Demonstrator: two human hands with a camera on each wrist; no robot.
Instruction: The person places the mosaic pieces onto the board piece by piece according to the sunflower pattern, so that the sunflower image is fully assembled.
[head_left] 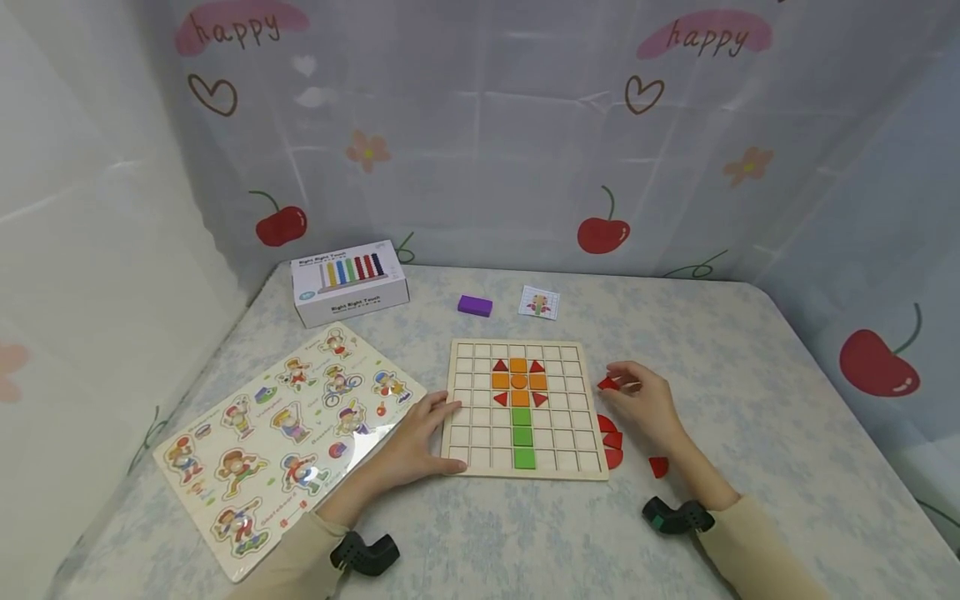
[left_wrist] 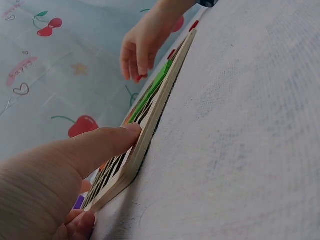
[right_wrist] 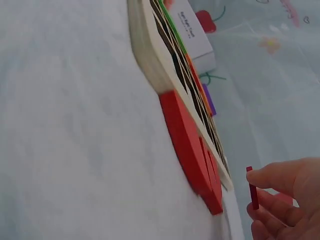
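Note:
A square wooden grid board (head_left: 562, 435) lies on the table. In it sit an orange circle (head_left: 519, 381) among orange squares (head_left: 517, 365), several red triangles (head_left: 500, 366) and a column of green squares (head_left: 522, 436). My left hand (head_left: 408, 443) rests at its left side, thumb on the near corner and fingertips at the edge. Off the board's right edge, my right hand (head_left: 647, 407) pinches a small flat red piece (right_wrist: 253, 192) between thumb and fingers, seen edge-on in the right wrist view. More red pieces (head_left: 612, 457) lie against the board's right edge, below that hand.
A lone red piece (head_left: 658, 467) lies near the right forearm. Under the left forearm is a picture puzzle board (head_left: 258, 433). Along the back stand a white box (head_left: 352, 292), a purple block (head_left: 476, 306) and a small pattern card (head_left: 538, 302). A printed curtain (head_left: 480, 167) borders the table.

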